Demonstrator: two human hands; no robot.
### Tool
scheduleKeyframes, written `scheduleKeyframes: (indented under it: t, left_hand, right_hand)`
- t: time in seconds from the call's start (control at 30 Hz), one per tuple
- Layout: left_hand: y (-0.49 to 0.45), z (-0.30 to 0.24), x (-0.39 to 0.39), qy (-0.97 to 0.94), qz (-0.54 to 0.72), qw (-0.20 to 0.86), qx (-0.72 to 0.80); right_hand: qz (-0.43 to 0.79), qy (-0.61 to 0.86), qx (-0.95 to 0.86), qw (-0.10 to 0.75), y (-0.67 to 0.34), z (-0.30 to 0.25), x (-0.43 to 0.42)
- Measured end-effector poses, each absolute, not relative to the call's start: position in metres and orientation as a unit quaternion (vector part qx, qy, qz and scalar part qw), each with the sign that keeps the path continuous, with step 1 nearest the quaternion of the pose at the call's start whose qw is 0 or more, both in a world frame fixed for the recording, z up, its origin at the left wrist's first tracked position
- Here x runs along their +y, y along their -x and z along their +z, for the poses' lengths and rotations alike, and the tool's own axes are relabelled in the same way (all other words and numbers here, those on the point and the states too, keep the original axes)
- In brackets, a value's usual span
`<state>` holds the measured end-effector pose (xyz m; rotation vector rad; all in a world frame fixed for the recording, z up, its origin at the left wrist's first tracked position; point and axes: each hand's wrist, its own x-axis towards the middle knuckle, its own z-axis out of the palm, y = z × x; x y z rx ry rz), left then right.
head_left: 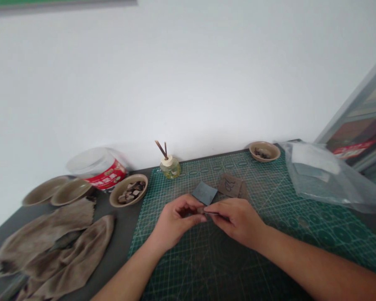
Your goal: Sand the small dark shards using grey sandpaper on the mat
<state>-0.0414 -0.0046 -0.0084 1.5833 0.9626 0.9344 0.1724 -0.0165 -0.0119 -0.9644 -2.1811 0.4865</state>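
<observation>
A green gridded cutting mat (188, 267) covers much of a dark tabletop (119, 238), and a clear plastic bag (329, 175) lies over its far right corner. Left of the mat lie two crumpled brown cloths (50, 238). Beyond them are two shallow tan dishes (58, 190), a plastic tub with a red label (105, 175) and a tan bowl of broken shards (128, 192). A small glass bottle holding two sticks (170, 167) and another tan bowl (264, 151) stand near the mat's far edge. On the mat, a blue-grey square sheet (204, 193) lies just beside a brown square marked with dark lines (229, 185). The left hand (175, 221) is curled, pinching a small brownish piece (200, 210) between thumb and fingers. The right hand (238, 221) pinches a slim dark tool (212, 212), whose tip meets or nearly meets that piece; I cannot tell which.
</observation>
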Motion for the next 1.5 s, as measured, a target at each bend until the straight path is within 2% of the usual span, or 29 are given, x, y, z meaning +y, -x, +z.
scheduleKeyframes:
  t: [0.37, 0.53, 0.77, 0.93, 1.27, 1.5]
  left_hand:
    - [0.042, -0.011, -0.005, -0.66, 0.381, 0.502, 0.409]
    - [0.046, -0.008, -0.006, -0.635, 0.415, 0.5, 0.417]
    - [0.042, -0.006, -0.007, -0.602, 0.407, 0.544, 0.419]
    - [0.039, -0.009, -0.011, -0.616, 0.394, 0.55, 0.404]
    - [0.04, -0.016, -0.012, -0.648, 0.364, 0.553, 0.378]
    - [0.041, -0.012, -0.014, -0.714, 0.326, 0.467, 0.407]
  right_hand:
    - [0.175, 0.363, -0.848, 0.345, -0.174, -0.015, -0.019]
    - [0.193, 0.389, -0.843, 0.317, -0.181, -0.011, -0.015]
    - [0.277, 0.402, -0.771, 0.409, -0.177, -0.004, -0.014]
    - [0.215, 0.374, -0.78, 0.453, -0.177, -0.002, -0.011]
    - [0.147, 0.329, -0.845, 0.395, -0.175, -0.007, -0.012]
    - [0.125, 0.326, -0.863, 0.366, -0.176, -0.005, -0.015]
